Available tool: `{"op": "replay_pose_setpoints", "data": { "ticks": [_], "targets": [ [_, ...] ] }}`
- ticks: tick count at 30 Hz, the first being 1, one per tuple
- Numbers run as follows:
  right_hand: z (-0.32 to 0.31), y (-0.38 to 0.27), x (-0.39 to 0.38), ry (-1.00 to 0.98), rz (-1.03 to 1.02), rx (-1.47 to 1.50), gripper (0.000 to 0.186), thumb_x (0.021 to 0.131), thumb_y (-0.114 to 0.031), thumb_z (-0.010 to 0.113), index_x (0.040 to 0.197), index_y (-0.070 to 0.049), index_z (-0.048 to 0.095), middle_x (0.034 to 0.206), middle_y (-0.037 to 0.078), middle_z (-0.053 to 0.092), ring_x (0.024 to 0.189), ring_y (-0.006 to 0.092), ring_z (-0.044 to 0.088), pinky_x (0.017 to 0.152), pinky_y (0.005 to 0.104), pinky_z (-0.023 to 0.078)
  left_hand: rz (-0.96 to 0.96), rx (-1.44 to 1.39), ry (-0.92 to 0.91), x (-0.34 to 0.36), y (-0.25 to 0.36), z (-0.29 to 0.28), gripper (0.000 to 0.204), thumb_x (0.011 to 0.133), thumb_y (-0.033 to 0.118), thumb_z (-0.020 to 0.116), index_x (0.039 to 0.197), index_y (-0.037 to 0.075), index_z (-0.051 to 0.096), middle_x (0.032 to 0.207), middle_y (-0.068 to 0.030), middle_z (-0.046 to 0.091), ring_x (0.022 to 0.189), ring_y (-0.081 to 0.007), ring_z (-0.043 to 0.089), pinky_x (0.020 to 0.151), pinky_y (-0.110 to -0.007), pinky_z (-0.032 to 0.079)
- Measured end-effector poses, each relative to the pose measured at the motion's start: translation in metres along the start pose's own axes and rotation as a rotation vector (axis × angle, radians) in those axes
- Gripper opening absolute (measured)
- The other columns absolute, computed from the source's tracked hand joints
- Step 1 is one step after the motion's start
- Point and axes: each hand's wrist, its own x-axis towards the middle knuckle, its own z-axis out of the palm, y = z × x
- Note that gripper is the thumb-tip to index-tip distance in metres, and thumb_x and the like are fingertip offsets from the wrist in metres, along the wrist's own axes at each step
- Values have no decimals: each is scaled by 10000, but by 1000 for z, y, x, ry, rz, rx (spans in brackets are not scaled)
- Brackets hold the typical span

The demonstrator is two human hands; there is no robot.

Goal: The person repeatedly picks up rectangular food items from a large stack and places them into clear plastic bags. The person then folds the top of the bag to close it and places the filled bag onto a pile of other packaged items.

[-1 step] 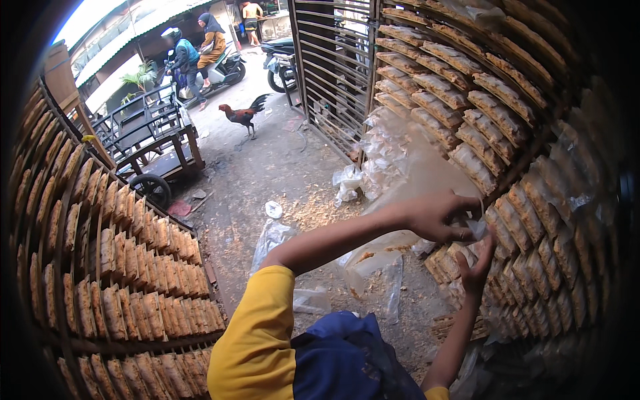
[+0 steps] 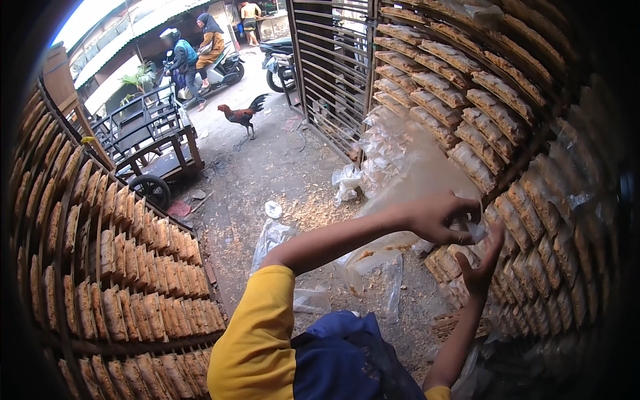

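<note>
My left hand (image 2: pixel 442 219) reaches across to the right-hand rack, its fingers curled and pinching clear plastic. A large hazy plastic sheet (image 2: pixel 427 175) spreads behind and under that hand, with its lower part (image 2: pixel 363 270) hanging over the floor. Just below, my right hand (image 2: pixel 481 261) has its thumb and fingers apart, the fingertips close to the gathered plastic; whether they touch it I cannot tell. Beside both hands stand rows of tan, crumbly slabs (image 2: pixel 513 215), many in clear plastic.
Another slatted rack of tan slabs (image 2: pixel 143 313) lines the left. Crumbs (image 2: pixel 313 213) and plastic bags (image 2: pixel 272 237) litter the floor. A rooster (image 2: pixel 240 117) stands near a wheeled cart (image 2: pixel 150 143). Beyond are a slatted gate (image 2: pixel 333 67) and two people on a motorbike (image 2: pixel 223 70).
My right hand has shifted slightly, its fingers tipping a little to the right. My left hand stays in place on the plastic.
</note>
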Motion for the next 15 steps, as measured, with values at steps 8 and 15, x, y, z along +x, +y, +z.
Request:
{"op": "replay_pose_setpoints", "data": {
  "ticks": [8, 15],
  "targets": [
    [-20, -48, 55, -335, -91, -122, 624, 771, -129, 802, 1344, -81, 558, 1208, 175, 654, 1127, 325, 639, 928, 402, 513, 72, 92, 40, 1, -18, 9, 410, 799, 250, 787, 1087, 14, 616, 923, -163, 707, 795, -302, 704, 708, -372, 539],
    [-8, -41, 58, -311, -137, -345, 162, 813, -149, 765, 906, -53, 673, 701, 104, 628, 630, 290, 611, 594, 377, 405, -18, 126, 115, -27, -29, -5, 280, 816, 219, 782, 1010, 45, 679, 751, -137, 694, 652, -254, 679, 622, -365, 510]
  ]
}}
